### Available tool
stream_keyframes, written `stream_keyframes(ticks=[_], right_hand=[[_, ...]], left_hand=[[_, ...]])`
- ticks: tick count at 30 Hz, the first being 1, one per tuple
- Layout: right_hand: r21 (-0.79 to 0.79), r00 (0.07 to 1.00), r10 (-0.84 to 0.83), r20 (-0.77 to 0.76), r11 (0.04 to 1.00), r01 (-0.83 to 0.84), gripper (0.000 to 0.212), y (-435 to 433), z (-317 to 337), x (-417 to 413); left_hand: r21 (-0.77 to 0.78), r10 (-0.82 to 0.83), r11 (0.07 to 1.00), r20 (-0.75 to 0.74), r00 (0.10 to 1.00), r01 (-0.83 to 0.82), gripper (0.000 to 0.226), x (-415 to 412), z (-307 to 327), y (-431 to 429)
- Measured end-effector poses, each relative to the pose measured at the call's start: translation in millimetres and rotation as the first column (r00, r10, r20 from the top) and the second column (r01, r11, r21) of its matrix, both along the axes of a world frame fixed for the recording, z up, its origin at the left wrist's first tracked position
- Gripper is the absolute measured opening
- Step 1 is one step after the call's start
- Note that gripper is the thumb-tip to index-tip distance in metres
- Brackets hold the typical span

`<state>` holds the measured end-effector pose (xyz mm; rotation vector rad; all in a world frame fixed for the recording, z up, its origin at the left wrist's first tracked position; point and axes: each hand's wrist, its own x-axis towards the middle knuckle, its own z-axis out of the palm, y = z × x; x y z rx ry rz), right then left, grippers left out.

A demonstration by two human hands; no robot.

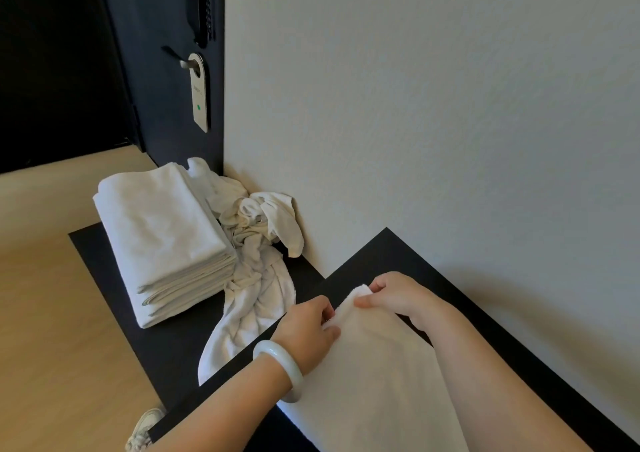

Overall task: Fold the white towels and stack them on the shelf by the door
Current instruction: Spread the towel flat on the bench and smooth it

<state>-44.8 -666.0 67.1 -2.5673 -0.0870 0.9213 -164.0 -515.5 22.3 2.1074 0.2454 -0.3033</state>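
The left hand (308,327) and the right hand (398,295) each pinch the far edge of a white towel (377,375) lying on the tabletop (485,330), grip closed on the cloth, probably to align its corners. The folded stack (162,236) sits on the shelf (104,254) by the door (166,70), with crumpled towels (256,243) beside it.

folded stack (162,240): on lower shelf (104,254)
crumpled towels (256,243): touching folded stack's right side
door (162,18): behind folded stack
flat towel (381,382): right of folded stack, on upper shelf (398,254)
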Motion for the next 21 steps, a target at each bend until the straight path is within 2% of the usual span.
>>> stream_keyframes(ticks=[4,7,10,12,15,17,18,19,21], right_hand=[[0.11,0.999,-0.026,-0.036,0.993,0.03,0.027,-1.9,0.0,3.6],[0.17,0.99,-0.085,-0.11,0.98,0.103,0.041,-4.5,-0.3,6.9],[0.169,0.986,-0.032,-0.161,0.984,0.059,0.021,-9.0,-1.1,11.6],[0.192,0.993,-0.055,-0.106,0.979,0.075,0.022,-9.7,-2.4,14.1],[0.146,0.988,-0.136,0.072,0.981,0.124,0.012,-3.5,-5.9,14.7],[-0.006,0.95,-0.123,0.288,0.991,0.13,0.01,1.8,-10.6,7.3],[-0.088,0.895,-0.062,0.441,0.99,0.112,0.014,5.6,-13.2,-1.0],[-0.129,0.799,0.007,0.601,0.988,0.089,0.02,9.8,-16.6,-12.3],[-0.077,0.592,0.06,0.804,0.997,0.002,0.027,17.3,-25.1,-38.2]], left_hand=[[-0.01,0.0,1.0,0.008,1.0,0.0,0.009,0.1,0.0,1.5],[-0.009,-0.005,1.0,-0.005,1.0,0.005,0.008,0.7,1.4,1.0],[-0.005,-0.011,1.0,-0.025,1.0,0.011,0.009,0.7,2.4,1.4],[0.0,-0.018,1.0,-0.036,0.999,0.018,0.011,1.6,3.4,2.1],[0.043,-0.016,0.999,-0.036,0.999,0.018,0.014,6.8,6.5,4.7],[0.091,-0.012,0.996,-0.034,0.999,0.015,0.018,9.4,10.7,7.7],[0.106,-0.012,0.994,-0.036,0.999,0.015,0.019,9.5,12.5,9.5],[0.117,-0.013,0.993,-0.041,0.999,0.018,0.02,8.8,14.2,11.4],[0.132,-0.022,0.991,-0.044,0.999,0.028,0.022,3.7,17.1,15.8]])
